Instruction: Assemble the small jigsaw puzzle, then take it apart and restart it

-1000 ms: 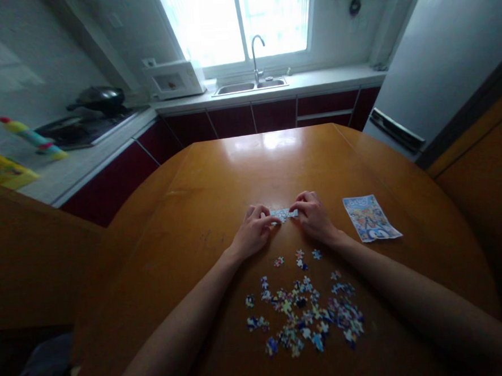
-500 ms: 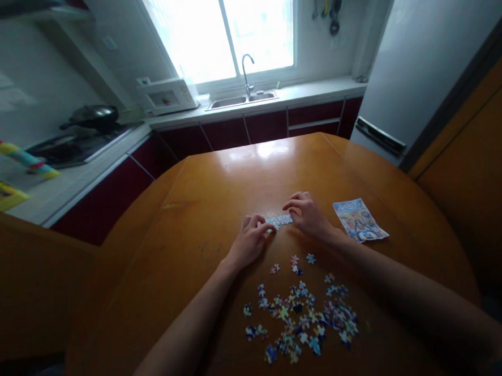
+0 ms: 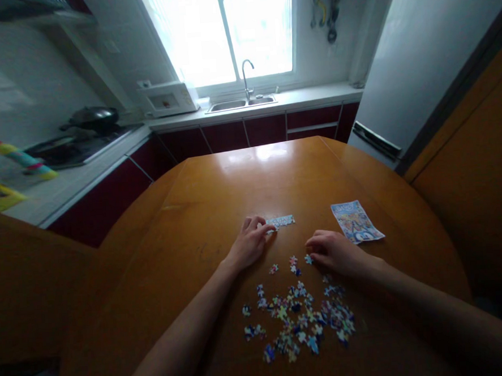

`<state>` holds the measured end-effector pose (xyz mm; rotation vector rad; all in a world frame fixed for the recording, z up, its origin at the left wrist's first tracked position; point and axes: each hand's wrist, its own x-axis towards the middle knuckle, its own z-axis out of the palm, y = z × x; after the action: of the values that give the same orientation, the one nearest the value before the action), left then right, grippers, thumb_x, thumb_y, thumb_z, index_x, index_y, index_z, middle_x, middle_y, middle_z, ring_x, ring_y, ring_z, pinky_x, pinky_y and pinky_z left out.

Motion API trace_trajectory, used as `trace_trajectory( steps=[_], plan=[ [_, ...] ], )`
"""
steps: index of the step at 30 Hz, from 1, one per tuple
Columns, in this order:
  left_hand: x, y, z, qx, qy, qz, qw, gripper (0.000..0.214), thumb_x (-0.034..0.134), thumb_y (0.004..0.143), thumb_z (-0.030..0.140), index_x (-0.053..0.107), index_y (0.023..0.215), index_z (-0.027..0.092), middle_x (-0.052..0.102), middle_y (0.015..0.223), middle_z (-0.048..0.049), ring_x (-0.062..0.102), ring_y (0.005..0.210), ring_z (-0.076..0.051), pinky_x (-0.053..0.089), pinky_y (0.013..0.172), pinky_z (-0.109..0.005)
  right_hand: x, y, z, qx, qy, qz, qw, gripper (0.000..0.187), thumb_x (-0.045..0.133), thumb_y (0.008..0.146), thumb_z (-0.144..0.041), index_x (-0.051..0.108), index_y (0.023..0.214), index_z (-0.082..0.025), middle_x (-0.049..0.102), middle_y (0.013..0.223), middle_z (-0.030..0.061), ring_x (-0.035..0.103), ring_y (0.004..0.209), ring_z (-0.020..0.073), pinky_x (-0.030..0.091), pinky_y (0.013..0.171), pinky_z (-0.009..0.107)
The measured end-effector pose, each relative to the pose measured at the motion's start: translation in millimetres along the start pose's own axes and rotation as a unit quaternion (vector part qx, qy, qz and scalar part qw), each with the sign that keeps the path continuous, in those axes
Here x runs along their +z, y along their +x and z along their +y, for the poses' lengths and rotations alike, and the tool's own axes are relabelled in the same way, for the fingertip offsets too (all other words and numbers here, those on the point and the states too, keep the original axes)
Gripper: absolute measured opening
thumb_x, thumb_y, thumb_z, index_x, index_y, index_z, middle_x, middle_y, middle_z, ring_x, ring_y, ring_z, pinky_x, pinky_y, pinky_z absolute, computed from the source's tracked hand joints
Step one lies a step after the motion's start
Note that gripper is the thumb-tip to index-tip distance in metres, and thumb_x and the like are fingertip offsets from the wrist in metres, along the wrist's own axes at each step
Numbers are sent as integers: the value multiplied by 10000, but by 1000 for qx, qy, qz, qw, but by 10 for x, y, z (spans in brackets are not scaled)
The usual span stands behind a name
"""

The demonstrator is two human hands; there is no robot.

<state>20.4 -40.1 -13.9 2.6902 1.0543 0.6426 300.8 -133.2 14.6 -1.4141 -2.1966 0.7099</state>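
A short strip of joined jigsaw pieces point(image 3: 283, 220), pale blue, lies flat on the wooden table. My left hand point(image 3: 251, 240) rests at its left end, with thumb and fingers closed on that edge and hiding part of it. Nearer to me, my right hand point(image 3: 333, 251) is curled, its fingertips at a single light-blue jigsaw piece point(image 3: 308, 259) on the tabletop. Just left of that piece lie a pink-and-white piece point(image 3: 293, 261) and a reddish one point(image 3: 273, 269). A loose pile of jigsaw pieces point(image 3: 301, 321) spreads between my forearms.
A printed picture sheet point(image 3: 357, 221) lies to the right, beyond my right wrist. The oval wooden table point(image 3: 250, 182) stretches towards a counter with a sink point(image 3: 229, 105) and a microwave point(image 3: 169, 99). A fridge point(image 3: 430, 58) stands at the right.
My right hand has left the right end of the strip and come down towards me to the light-blue piece. My left hand stays at the strip's left end.
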Motion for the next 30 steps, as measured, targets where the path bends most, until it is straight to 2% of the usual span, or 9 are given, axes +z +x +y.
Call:
trace_trajectory(
  steps=[3,16,19,24,27,30],
  plan=[
    [22,-6,-15,2,6,-3,1000,416,480,920,39,666,1200,284,525,1140,-65,444,1104,-237,452,1032,-422,37,-55,7,-7,-6,-15,1000,139,647,820,-124,735,884,-210,678,881,52,618,840,186,477,762,309],
    [28,0,-6,0,7,-10,1000,412,493,927,52,671,1206,296,531,1152,-65,443,1105,-242,457,1043,-446,127,-13,13,-34,-42,19,998,104,638,877,-154,726,874,-210,675,896,60,607,852,191,483,775,322],
    [29,1,-7,-1,9,-8,1000,421,499,920,48,668,1212,299,534,1153,-64,445,1106,-242,459,1040,-446,94,154,8,-47,-51,56,996,104,632,899,-183,732,880,-207,675,899,61,609,873,194,476,788,322],
    [8,-2,-3,-3,7,-15,1000,449,505,904,31,664,1232,292,531,1161,-68,446,1100,-239,458,1041,-445,113,600,-20,-68,-105,110,986,117,627,916,-183,741,899,-200,671,894,58,595,876,193,435,801,315],
    [5,-5,2,-7,4,-17,1000,467,497,897,17,657,1241,290,532,1157,-69,443,1105,-239,462,1039,-441,191,799,-48,-65,-177,106,976,113,636,920,-213,743,888,-197,671,892,65,575,877,203,389,801,326],
    [7,-8,10,-8,3,-21,1000,469,504,895,23,647,1246,298,533,1148,-65,444,1097,-237,469,1031,-436,269,875,-54,-62,-220,87,970,143,614,933,-222,736,863,-196,671,896,69,562,891,204,349,810,330]
  ],
)
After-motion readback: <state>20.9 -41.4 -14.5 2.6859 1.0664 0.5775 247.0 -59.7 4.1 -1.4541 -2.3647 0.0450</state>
